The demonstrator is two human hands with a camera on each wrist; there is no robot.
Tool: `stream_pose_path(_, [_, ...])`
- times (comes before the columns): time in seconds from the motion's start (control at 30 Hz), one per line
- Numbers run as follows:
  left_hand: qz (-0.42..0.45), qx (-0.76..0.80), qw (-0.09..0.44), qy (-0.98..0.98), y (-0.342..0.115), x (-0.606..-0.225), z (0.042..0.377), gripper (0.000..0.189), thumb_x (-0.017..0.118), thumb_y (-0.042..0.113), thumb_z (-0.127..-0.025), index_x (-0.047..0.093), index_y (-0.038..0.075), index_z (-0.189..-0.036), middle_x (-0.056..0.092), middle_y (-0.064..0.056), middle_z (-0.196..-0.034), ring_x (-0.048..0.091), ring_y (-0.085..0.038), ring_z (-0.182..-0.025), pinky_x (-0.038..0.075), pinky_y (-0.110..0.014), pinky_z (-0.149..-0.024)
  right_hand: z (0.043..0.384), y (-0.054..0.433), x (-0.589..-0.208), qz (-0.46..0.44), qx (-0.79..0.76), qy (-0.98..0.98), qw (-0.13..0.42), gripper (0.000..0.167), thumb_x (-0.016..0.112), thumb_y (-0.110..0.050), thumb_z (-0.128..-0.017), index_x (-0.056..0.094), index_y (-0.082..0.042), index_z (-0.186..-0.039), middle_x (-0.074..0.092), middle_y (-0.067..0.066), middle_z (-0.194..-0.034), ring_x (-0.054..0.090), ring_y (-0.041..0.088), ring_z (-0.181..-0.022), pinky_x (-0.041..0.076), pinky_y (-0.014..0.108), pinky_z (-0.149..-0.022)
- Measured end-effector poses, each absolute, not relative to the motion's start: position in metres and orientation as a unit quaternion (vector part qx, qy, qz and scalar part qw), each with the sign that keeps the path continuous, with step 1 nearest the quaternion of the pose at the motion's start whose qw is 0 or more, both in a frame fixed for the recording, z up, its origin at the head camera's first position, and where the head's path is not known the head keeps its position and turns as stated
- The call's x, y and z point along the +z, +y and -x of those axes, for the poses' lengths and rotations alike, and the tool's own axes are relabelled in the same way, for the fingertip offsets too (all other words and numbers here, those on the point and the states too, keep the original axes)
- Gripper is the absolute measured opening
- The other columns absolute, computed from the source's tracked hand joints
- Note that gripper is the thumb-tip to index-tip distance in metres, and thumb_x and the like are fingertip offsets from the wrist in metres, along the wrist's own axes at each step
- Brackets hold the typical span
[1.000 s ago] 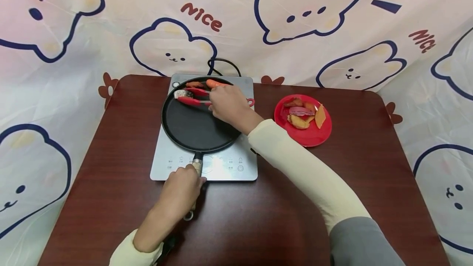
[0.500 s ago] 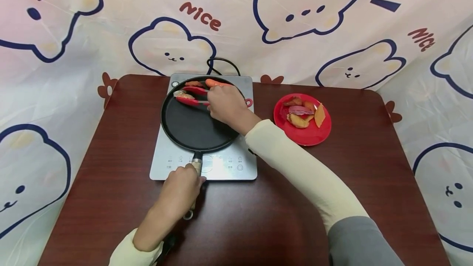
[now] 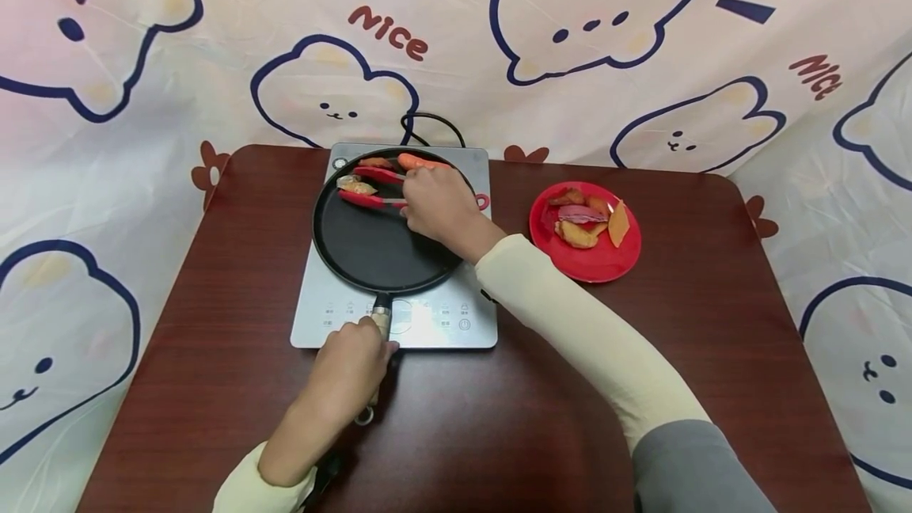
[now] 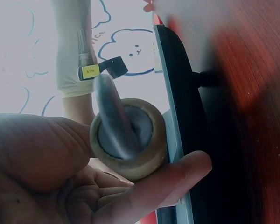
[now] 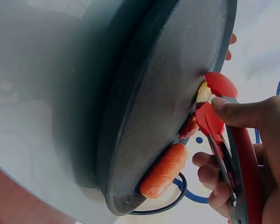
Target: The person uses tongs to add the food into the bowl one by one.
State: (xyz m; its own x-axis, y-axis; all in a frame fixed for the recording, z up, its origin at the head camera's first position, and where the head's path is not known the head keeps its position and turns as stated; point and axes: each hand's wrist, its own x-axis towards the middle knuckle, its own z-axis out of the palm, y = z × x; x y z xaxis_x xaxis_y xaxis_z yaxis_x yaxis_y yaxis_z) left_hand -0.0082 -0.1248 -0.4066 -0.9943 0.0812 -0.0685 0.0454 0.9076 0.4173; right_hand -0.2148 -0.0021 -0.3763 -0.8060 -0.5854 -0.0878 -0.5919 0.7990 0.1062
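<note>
My left hand (image 3: 349,366) grips the handle (image 4: 151,165) of a flat black frying pan (image 3: 385,256); the handle's end, with its metal hanging loop, shows in the left wrist view. My right hand (image 3: 443,200) holds red-tipped tongs (image 5: 245,163) low over the pan's back left. Between their spread tips lies a piece of food (image 3: 359,186), yellowish brown with a pale end; whether both tips touch it I cannot tell. Behind the tongs are a scored orange sausage (image 5: 164,171) and a reddish-brown piece of food (image 3: 375,162), both near the pan's far rim.
Under the pan is a silver induction cooker (image 3: 427,327), its black cord (image 3: 442,117) looping out behind. A red plate (image 3: 606,269) with several food pieces stands to the right on the brown wooden table (image 3: 235,275). A printed cloth (image 3: 456,46) hangs close behind.
The food between the tongs has turned over: one second ago a white and dark speckled side faced up, now a yellowish-brown one. My left hand and the pan have stayed in place.
</note>
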Motion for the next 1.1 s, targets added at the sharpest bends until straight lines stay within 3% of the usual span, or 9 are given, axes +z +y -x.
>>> stream_pose_path(0.13, [-0.031, 0.213, 0.040, 0.976, -0.124, -0.407, 0.009, 0.028, 0.080, 0.012, -0.086, 0.060, -0.006, -0.079, 0.064, -0.024, -0.069, 0.068, -0.043, -0.062, 0.054, -0.050, -0.055, 0.214, -0.001, -0.376, 0.311, 0.059, 0.948, 0.023, 0.034, 0.062, -0.043, -0.099, 0.073, -0.013, -0.109, 0.070, 0.001, -0.103, 0.060, 0.015, -0.077, 0.058, 0.031, -0.078])
stream_pose_path(0.27, [-0.034, 0.212, 0.035, 0.976, -0.123, -0.407, 0.009, 0.028, 0.080, 0.012, -0.086, 0.060, -0.006, -0.079, 0.064, -0.025, -0.069, 0.068, -0.043, -0.061, 0.054, -0.050, -0.055, 0.212, 0.000, -0.373, 0.298, 0.048, 0.953, 0.029, 0.040, 0.063, -0.045, -0.098, 0.072, -0.011, -0.118, 0.071, 0.003, -0.114, 0.065, 0.016, -0.084, 0.060, 0.033, -0.080])
stream_pose_path(0.4, [-0.028, 0.212, 0.036, 0.976, -0.123, -0.407, 0.009, 0.028, 0.080, 0.012, -0.085, 0.060, -0.006, -0.079, 0.065, -0.025, -0.069, 0.068, -0.043, -0.062, 0.054, -0.051, -0.055, 0.209, 0.003, -0.367, 0.279, 0.034, 0.959, 0.044, 0.055, 0.064, -0.048, -0.097, 0.064, -0.008, -0.134, 0.069, 0.005, -0.127, 0.069, 0.019, -0.099, 0.061, 0.037, -0.083])
stream_pose_path(0.5, [-0.027, 0.215, 0.036, 0.976, -0.123, -0.407, 0.009, 0.028, 0.080, 0.011, -0.085, 0.060, -0.006, -0.078, 0.065, -0.025, -0.069, 0.068, -0.043, -0.061, 0.054, -0.050, -0.055, 0.205, 0.012, -0.365, 0.270, 0.024, 0.962, 0.042, 0.066, 0.065, -0.051, -0.096, 0.056, -0.006, -0.143, 0.068, 0.007, -0.129, 0.069, 0.020, -0.098, 0.060, 0.036, -0.081])
stream_pose_path(0.63, [-0.031, 0.217, 0.037, 0.975, -0.122, -0.407, 0.010, 0.028, 0.080, 0.011, -0.086, 0.060, -0.006, -0.079, 0.065, -0.026, -0.069, 0.068, -0.043, -0.061, 0.054, -0.051, -0.055, 0.197, 0.033, -0.369, 0.266, 0.004, 0.964, 0.008, 0.065, 0.068, -0.051, -0.094, 0.058, -0.006, -0.140, 0.069, 0.009, -0.122, 0.069, 0.020, -0.088, 0.060, 0.035, -0.076])
stream_pose_path(0.77, [-0.030, 0.214, 0.043, 0.976, -0.121, -0.408, 0.009, 0.027, 0.080, 0.011, -0.086, 0.060, -0.007, -0.079, 0.065, -0.026, -0.070, 0.068, -0.043, -0.062, 0.054, -0.051, -0.055, 0.187, 0.062, -0.375, 0.252, -0.024, 0.967, -0.015, 0.069, 0.072, -0.052, -0.091, 0.058, -0.007, -0.141, 0.069, 0.011, -0.125, 0.070, 0.023, -0.092, 0.060, 0.037, -0.078])
stream_pose_path(1.1, [-0.028, 0.221, 0.050, 0.974, -0.123, -0.408, 0.010, 0.029, 0.079, 0.014, -0.087, 0.060, -0.007, -0.081, 0.064, -0.026, -0.069, 0.068, -0.042, -0.061, 0.053, -0.051, -0.053, 0.162, 0.146, -0.383, 0.168, -0.083, 0.982, 0.002, 0.083, 0.087, -0.046, -0.077, 0.056, -0.006, -0.142, 0.069, 0.015, -0.125, 0.070, 0.029, -0.090, 0.060, 0.044, -0.080])
